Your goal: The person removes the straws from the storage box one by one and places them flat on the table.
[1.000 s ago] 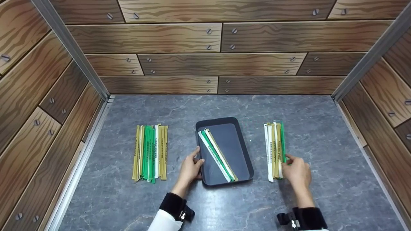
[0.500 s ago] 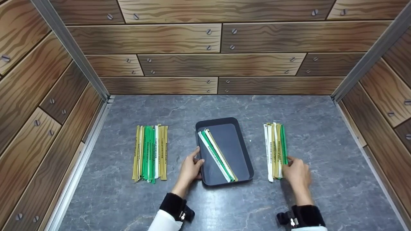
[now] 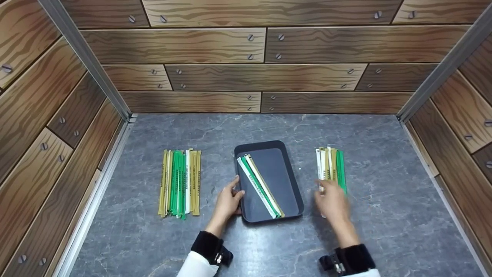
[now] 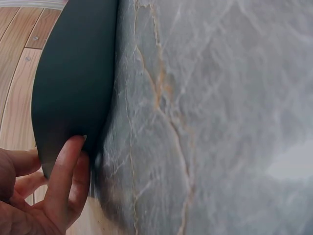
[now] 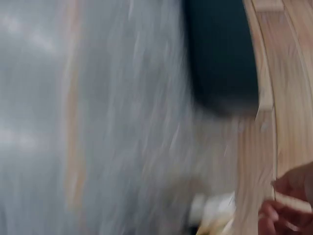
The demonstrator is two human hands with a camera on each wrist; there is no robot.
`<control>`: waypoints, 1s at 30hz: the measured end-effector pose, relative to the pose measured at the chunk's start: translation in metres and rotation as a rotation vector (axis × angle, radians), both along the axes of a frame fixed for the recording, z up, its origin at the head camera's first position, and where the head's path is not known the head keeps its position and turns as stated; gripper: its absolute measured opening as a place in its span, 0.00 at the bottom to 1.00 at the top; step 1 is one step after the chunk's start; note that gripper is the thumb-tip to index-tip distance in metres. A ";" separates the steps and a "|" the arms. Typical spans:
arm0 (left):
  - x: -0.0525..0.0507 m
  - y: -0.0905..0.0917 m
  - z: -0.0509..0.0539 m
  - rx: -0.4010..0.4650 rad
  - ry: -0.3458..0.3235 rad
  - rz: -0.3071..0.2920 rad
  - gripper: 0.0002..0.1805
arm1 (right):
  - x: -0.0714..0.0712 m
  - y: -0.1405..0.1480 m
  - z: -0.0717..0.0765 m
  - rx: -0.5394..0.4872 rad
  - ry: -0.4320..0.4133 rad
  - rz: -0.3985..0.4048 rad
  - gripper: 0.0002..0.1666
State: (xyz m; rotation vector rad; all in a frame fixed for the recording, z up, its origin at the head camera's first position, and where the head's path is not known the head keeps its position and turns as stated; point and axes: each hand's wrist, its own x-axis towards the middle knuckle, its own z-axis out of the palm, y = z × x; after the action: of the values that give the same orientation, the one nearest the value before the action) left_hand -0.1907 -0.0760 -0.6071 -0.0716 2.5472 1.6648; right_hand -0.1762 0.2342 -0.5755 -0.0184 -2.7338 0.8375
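My left hand [image 3: 228, 200] grips the near left side of a dark grey rectangular tray [image 3: 295, 181]; the left wrist view shows fingers [image 4: 61, 181] against its outer wall. Slim green, white and gold packets [image 3: 261, 186] with printed wrappers lie slantwise in the tray. My right hand [image 3: 333, 202], blurred by motion, hovers over the near part of a small row of similar packets [image 3: 327, 163], hiding their lower ends. A green packet [image 3: 341, 169] forms that row's right edge. In the right wrist view no packet shows between the right fingers [image 5: 281, 213].
A wider row of several green, gold and white packets [image 3: 178, 182] lies left of the tray on the grey marbled surface [image 3: 269, 127]. Wood-patterned walls [image 3: 215, 77] stand at the back and both sides.
My right hand tipped the upright green packet flat to the right, let go of it and moved left across the row. My left hand and the tray stayed put.
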 end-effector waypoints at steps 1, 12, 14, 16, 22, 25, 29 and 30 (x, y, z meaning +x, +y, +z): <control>0.000 0.000 0.000 -0.001 0.004 0.000 0.31 | 0.001 -0.010 0.001 0.010 0.008 0.055 0.18; 0.001 0.001 0.001 0.032 -0.023 -0.007 0.31 | 0.003 -0.085 -0.013 0.198 -0.082 0.385 0.18; 0.001 0.001 0.002 0.037 -0.020 -0.011 0.31 | 0.002 -0.088 -0.017 0.212 -0.089 0.384 0.19; 0.001 0.001 0.003 0.036 -0.014 -0.013 0.31 | 0.001 -0.089 -0.020 0.215 -0.098 0.388 0.20; 0.000 0.000 0.003 -0.007 0.040 -0.017 0.31 | -0.001 -0.087 -0.023 0.188 -0.139 0.404 0.22; 0.000 0.000 0.002 -0.001 0.042 -0.016 0.31 | -0.001 -0.086 -0.023 0.170 -0.144 0.409 0.21; 0.000 -0.001 0.002 0.023 0.032 -0.018 0.31 | -0.002 -0.087 -0.021 0.188 -0.116 0.383 0.18; 0.000 -0.001 0.002 0.029 0.025 -0.017 0.31 | -0.002 -0.087 -0.021 0.200 -0.109 0.373 0.18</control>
State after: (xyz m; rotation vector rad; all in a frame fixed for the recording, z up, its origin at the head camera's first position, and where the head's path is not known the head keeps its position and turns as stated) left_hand -0.1907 -0.0766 -0.6047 -0.0267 2.5329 1.7068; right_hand -0.1782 0.1473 -0.5966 0.5145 -2.9589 0.6617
